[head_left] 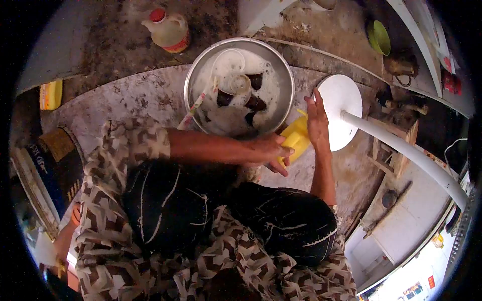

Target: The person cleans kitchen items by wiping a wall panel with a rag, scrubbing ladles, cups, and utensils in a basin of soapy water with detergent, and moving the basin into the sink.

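My left hand point(275, 150) reaches across from the left, its fingers wrapped round a yellow plastic container point(297, 139). Against the container's right side, my right hand point(317, 120) is upright with fingers stretched out. Behind my right hand is a round white base point(346, 98), which its fingertips overlap in view; contact is unclear. A metal basin point(189, 83) beside my hands holds foamy water. In the suds are several dark items point(256, 103) and a clear round vessel point(241, 84), partly sunk. A stick with a patterned handle point(197, 104) leans over the basin's rim.
A white pole point(406, 148) runs from the round base to the right. A jug with a red cap point(168, 32) stands behind the basin. At left lies a yellow-and-white pack point(50, 95). A green bowl point(380, 37) and a wooden stool point(396, 138) are at right.
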Demonstrator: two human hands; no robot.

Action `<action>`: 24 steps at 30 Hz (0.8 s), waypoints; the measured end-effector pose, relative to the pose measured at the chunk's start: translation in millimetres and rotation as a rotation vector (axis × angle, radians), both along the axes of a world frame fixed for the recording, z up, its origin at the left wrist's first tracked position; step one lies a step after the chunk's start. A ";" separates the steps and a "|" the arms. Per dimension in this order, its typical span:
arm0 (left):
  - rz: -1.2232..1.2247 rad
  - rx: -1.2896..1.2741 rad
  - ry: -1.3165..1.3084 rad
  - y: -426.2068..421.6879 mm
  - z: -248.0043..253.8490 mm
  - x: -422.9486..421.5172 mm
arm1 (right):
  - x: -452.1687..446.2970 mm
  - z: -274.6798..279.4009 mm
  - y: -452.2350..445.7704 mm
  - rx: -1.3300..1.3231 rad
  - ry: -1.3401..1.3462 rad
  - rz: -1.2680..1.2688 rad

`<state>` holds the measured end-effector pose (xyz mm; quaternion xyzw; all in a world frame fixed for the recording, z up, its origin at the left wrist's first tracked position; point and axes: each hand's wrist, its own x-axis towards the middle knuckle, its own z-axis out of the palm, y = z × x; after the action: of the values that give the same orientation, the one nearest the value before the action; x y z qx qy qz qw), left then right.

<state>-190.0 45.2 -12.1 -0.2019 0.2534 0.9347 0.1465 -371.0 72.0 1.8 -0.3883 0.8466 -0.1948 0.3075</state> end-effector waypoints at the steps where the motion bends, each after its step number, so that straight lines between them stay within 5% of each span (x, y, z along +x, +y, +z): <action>1: -0.007 -0.002 0.003 -0.7 0.9 0.2 | -2.6 -0.5 0.3 0.016 -0.002 0.023; 5: -0.056 -0.052 0.022 4.6 -5.2 -2.2 | 9.0 15.8 -8.1 -0.197 0.159 0.081; 14: -0.085 -0.089 0.026 -1.2 0.7 -0.9 | 5.7 -6.0 10.2 0.003 0.210 0.058; 15: -0.113 -0.133 0.052 1.2 -1.3 -1.0 | 5.5 -5.9 15.5 0.187 0.158 0.002; 24: -0.108 0.069 0.146 -7.5 22.4 -2.2 | 16.5 62.6 41.1 -0.309 0.090 -0.157</action>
<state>-192.2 37.7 10.3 -0.1142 0.2414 0.9459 0.1845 -354.5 113.1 64.4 -0.3720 0.8471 -0.3286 0.1898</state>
